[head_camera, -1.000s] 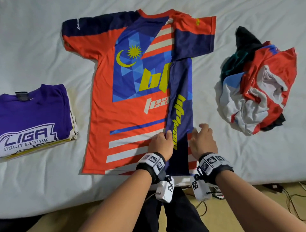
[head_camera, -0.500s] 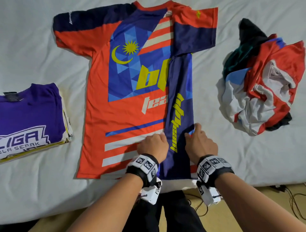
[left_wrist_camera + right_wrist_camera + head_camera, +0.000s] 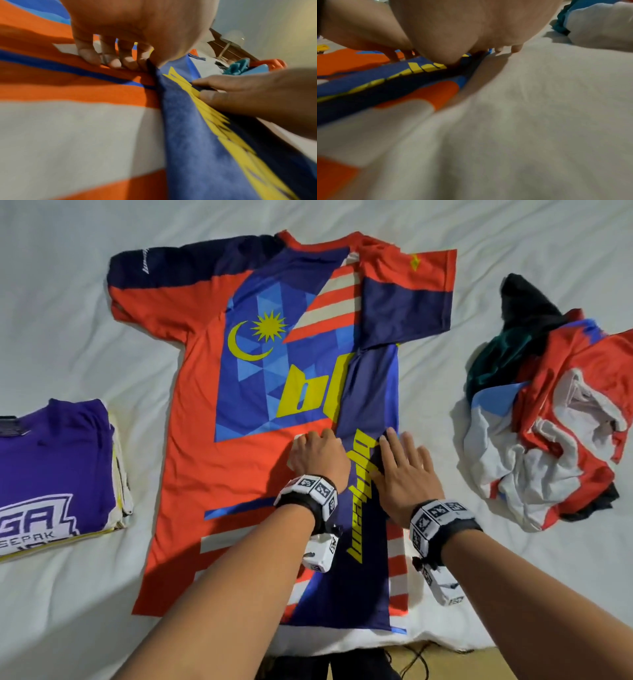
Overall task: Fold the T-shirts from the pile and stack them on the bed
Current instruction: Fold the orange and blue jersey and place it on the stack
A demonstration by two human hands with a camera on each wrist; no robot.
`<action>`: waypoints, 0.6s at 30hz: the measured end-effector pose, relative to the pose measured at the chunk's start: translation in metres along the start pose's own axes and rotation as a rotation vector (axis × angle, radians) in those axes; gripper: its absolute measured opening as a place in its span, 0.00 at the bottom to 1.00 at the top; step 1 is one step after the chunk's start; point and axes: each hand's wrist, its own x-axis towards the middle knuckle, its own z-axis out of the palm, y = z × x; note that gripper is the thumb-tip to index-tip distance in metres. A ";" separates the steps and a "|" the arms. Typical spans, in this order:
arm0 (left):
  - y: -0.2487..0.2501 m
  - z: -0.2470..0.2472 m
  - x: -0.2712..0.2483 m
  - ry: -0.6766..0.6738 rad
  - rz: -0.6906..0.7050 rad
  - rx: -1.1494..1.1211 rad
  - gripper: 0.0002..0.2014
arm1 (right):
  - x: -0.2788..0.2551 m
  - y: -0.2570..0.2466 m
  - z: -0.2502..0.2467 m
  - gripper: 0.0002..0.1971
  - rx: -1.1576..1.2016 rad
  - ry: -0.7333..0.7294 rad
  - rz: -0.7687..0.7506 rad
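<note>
An orange and blue jersey (image 3: 246, 460) lies flat, front up, on the white bed (image 3: 68, 302). Its right side is folded inward as a dark blue strip with yellow lettering (image 3: 366, 508). My left hand (image 3: 317, 453) presses its bent fingertips (image 3: 109, 59) on the orange cloth just left of the strip's edge. My right hand (image 3: 404, 463) lies flat on the strip, fingers straight and spread, the outer ones reaching the sheet. The pile of unfolded T-shirts (image 3: 548, 419) lies crumpled to the right. A folded stack with a purple shirt (image 3: 51, 467) on top sits at the left.
The bed's near edge runs under my forearms, with a tan floor and dark cables (image 3: 421, 652) below it. White sheet shows between the jersey and the pile, and between the jersey and the purple stack.
Both hands have slid up the folded strip from near the hem to the jersey's middle. The right hand's fingers have spread out flat.
</note>
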 end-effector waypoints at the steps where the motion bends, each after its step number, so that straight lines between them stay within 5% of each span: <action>1: -0.005 -0.001 0.000 0.012 -0.057 -0.016 0.14 | 0.000 0.004 -0.001 0.30 -0.026 0.060 -0.012; 4: -0.008 -0.002 0.003 0.148 -0.079 0.043 0.15 | 0.013 0.007 -0.014 0.19 -0.046 0.219 -0.005; 6: 0.003 -0.001 0.011 0.252 0.161 0.107 0.22 | 0.033 0.006 -0.024 0.21 0.016 0.278 0.002; 8: 0.015 0.006 0.024 0.196 0.448 0.214 0.34 | 0.054 0.008 -0.025 0.31 0.041 0.252 -0.045; 10: 0.018 0.010 0.040 0.102 0.578 0.313 0.38 | 0.070 0.015 -0.020 0.34 0.012 0.172 -0.098; 13: -0.002 0.008 0.056 0.093 0.516 0.346 0.37 | 0.077 0.029 -0.025 0.34 0.007 0.122 -0.099; 18: -0.010 -0.018 0.068 0.179 0.431 0.194 0.26 | 0.100 0.049 -0.062 0.17 0.138 0.280 -0.040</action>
